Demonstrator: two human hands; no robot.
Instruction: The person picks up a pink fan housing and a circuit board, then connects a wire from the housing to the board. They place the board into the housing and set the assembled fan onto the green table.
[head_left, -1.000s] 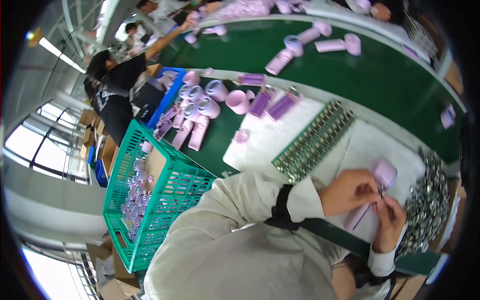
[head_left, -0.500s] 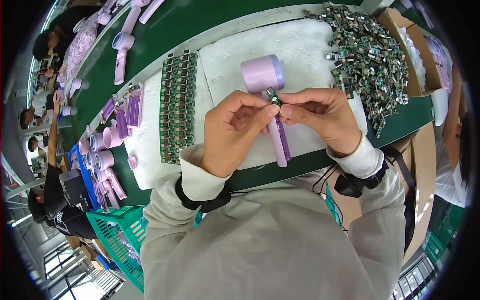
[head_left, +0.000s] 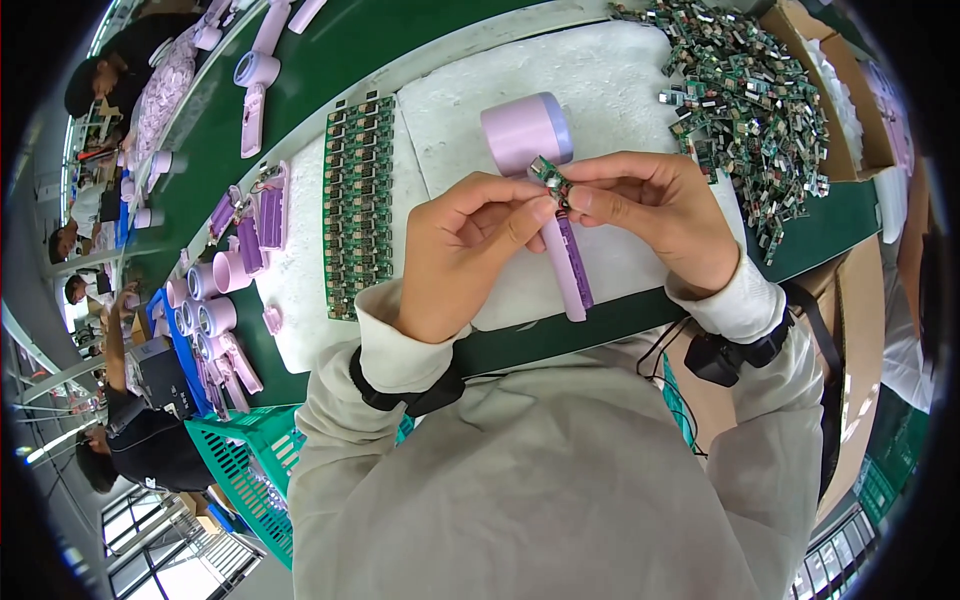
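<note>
A small green circuit board (head_left: 549,178) sits pinched between the fingertips of both my hands. My left hand (head_left: 470,235) closes thumb and forefinger on its left side, while my right hand (head_left: 650,210) grips its right side from across. Directly under the hands, a lilac hair-dryer-shaped housing (head_left: 518,133) lies on the white foam sheet (head_left: 440,75). Its round barrel points away from me and its handle (head_left: 566,275) reaches toward the table's near edge, with a darker purple strip along one side. My fingers cover where barrel and handle meet.
A panel of joined circuit boards (head_left: 358,210) lies left. Loose boards are heaped (head_left: 750,120) at right beside an open carton (head_left: 835,90). Lilac parts (head_left: 215,315) crowd the left side, above a green basket (head_left: 245,470). Co-workers (head_left: 150,445) are at far left.
The circuit board has tilted so that more of its green face shows. My right hand has risen slightly. At far left a co-worker's raised arm has come down.
</note>
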